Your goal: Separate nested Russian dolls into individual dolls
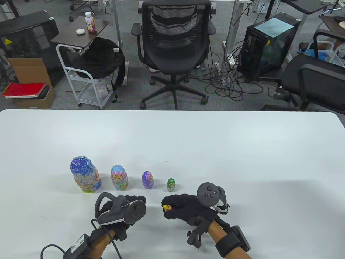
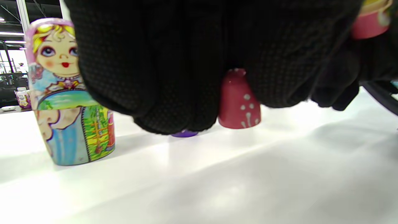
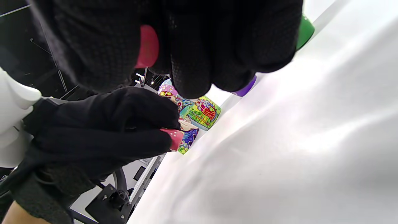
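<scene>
Pinching the smallest doll between curled fingertips, the right hand holds it just above the table; only its yellow head and a bit of red body show past the glove in the table view. In the right wrist view a red doll piece peeks between the right hand's fingers, and a second red piece with white dots sits at the fingertips of the left hand, which seems to hold it, though the grasp is mostly hidden. Just to the left of the pinched doll, the left hand hovers close with curled fingers. Directly beyond the right hand's fingertips stands the small green doll, upright on the table. Farther left of the grip, in a row growing in size, stand the purple doll, the pink-and-blue doll, and the large blue-topped doll, each upright and apart from its neighbours. Past the table's far edge is an office chair.
</scene>
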